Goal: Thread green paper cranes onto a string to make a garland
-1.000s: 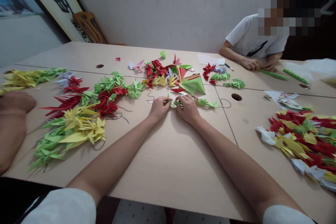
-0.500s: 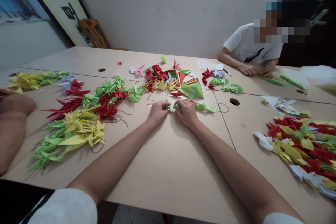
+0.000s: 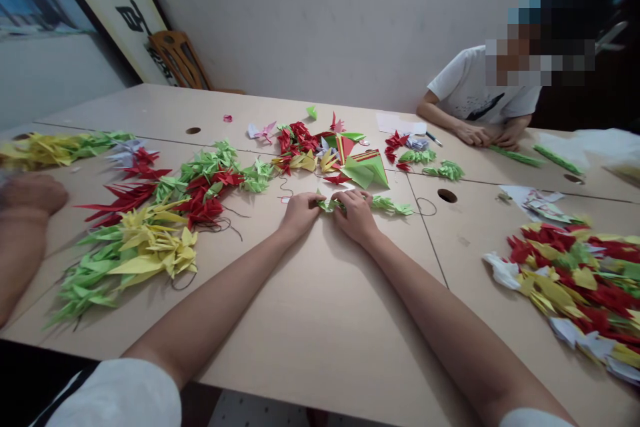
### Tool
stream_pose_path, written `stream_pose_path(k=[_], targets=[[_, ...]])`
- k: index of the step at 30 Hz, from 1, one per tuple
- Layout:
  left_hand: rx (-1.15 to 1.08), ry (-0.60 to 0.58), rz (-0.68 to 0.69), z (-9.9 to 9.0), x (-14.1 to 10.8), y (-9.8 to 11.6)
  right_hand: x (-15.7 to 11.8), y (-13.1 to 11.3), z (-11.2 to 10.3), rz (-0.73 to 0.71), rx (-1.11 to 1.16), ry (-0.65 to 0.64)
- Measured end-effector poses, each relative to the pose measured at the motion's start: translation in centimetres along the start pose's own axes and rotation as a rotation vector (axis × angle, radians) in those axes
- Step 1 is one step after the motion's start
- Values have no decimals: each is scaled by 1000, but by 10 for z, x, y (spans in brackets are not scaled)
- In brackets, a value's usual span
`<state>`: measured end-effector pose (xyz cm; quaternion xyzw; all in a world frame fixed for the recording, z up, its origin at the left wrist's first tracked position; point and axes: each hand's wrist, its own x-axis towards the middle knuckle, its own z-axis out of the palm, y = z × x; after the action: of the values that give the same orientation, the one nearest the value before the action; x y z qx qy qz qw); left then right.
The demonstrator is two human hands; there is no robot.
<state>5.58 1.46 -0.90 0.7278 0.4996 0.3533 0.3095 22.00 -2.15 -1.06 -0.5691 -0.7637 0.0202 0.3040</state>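
A string of small light green folded paper pieces [image 3: 393,205] lies across the middle of the table, with a thin dark thread looping out at its right end. My left hand [image 3: 301,211] pinches the string's left end. Over its middle part, my right hand [image 3: 356,213] is closed with bent fingers round the green pieces. Just beyond my hands are a large green and red folded paper [image 3: 367,169] and a small red folded piece [image 3: 337,179].
Colourful folded paper strings [image 3: 155,233] spread over the left side, near another person's hand [image 3: 37,193]. At right lies a large multicoloured paper pile [image 3: 580,280]. Across the table, a person in a white shirt [image 3: 463,80] handles a green strip [image 3: 515,156].
My two hands have barely moved on the green string. At the left edge, the other person's arm has shifted slightly and a yellow string there lies a little further left.
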Motion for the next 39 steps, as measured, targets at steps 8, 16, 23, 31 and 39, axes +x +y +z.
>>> stream_pose_path(k=[8, 16, 23, 31, 39], targets=[[-49, 14, -25, 1, 2, -2, 0, -2, -1, 15, -9, 14], [-59, 21, -4, 0, -1, 3, 0, -3, -2, 24, -49, -8], [-148, 36, -72, -1, -2, 6, -1, -2, 1, 16, -26, 13], [-129, 51, -83, 2, 0, 1, -2, -1, 1, -35, -35, 16], [-121, 47, -48, 1, 0, 3, 0, -2, 0, -21, -64, -12]])
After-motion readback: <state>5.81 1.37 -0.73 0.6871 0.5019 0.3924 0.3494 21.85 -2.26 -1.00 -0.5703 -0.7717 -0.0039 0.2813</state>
